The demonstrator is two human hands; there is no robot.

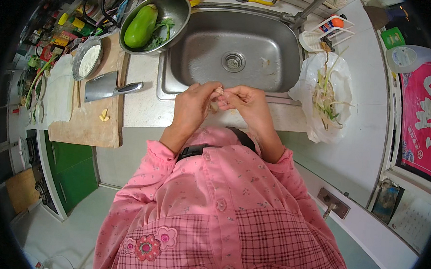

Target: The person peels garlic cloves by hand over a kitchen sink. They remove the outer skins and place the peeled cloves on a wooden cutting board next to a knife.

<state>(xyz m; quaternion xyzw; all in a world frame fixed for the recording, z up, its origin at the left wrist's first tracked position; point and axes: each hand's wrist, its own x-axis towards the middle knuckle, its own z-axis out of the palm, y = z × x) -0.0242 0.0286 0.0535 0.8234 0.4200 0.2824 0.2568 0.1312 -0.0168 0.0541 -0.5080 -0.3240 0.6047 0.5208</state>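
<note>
Both hands meet over the counter edge in front of the steel sink [204,68]. Between the fingertips of my left hand [193,104] is a small garlic clove [220,90], partly hidden by the fingers. The thumb and fingers of my right hand [252,101] pinch at the same clove from the other side. Papery garlic skin [213,107] shows just below the fingers. To the left, a few peeled garlic cloves [104,116] lie on a wooden cutting board [87,131]. Behind them on the board rests a cleaver [101,87], its handle pointing towards the sink.
A metal bowl [179,14] with a green gourd-like vegetable [141,26] and leaves stands left of the sink. A bowl of white powder [90,60] sits on the board. At right, a plastic bag [308,79] holds vegetable scraps [325,98]. A faucet [298,19] rises behind.
</note>
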